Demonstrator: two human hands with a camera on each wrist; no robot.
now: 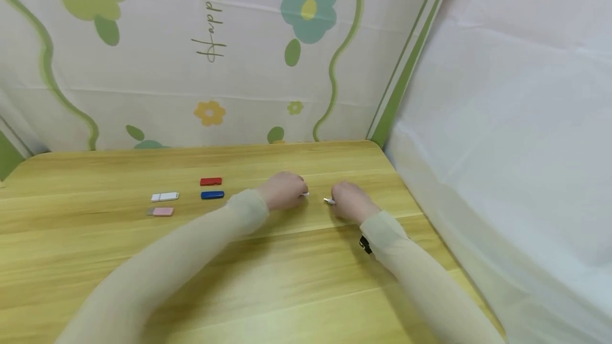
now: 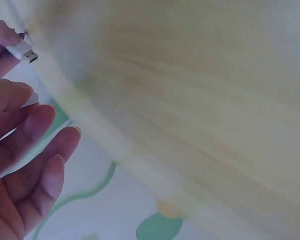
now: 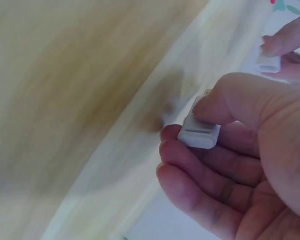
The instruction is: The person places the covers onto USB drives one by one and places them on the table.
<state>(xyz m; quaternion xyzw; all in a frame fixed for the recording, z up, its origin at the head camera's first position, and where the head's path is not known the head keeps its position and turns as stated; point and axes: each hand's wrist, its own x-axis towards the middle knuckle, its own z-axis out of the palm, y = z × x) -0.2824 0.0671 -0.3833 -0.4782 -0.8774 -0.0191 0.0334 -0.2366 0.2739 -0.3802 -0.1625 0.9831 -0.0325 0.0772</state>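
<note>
My right hand (image 1: pixel 353 201) pinches a white USB stick (image 1: pixel 329 201) between thumb and fingers. In the left wrist view the bare metal plug of this USB stick (image 2: pixel 21 49) points out past the fingertips. Opposite it, a short way to the left, my left hand (image 1: pixel 284 190) pinches a small white cap (image 1: pixel 305 194). The right wrist view shows the white cap (image 3: pixel 268 63) under the left thumb, apart from the USB stick (image 3: pixel 200 131). Both hands are over the back right part of the wooden table.
Left of the hands lie a small red stick (image 1: pixel 211 181) and a blue one (image 1: pixel 212 195). Farther left are a white USB stick (image 1: pixel 164 196) and a pink USB stick (image 1: pixel 161 211). A flower-printed curtain (image 1: pixel 248 68) hangs behind the table (image 1: pixel 268 291), and white cloth (image 1: pixel 516 147) on the right.
</note>
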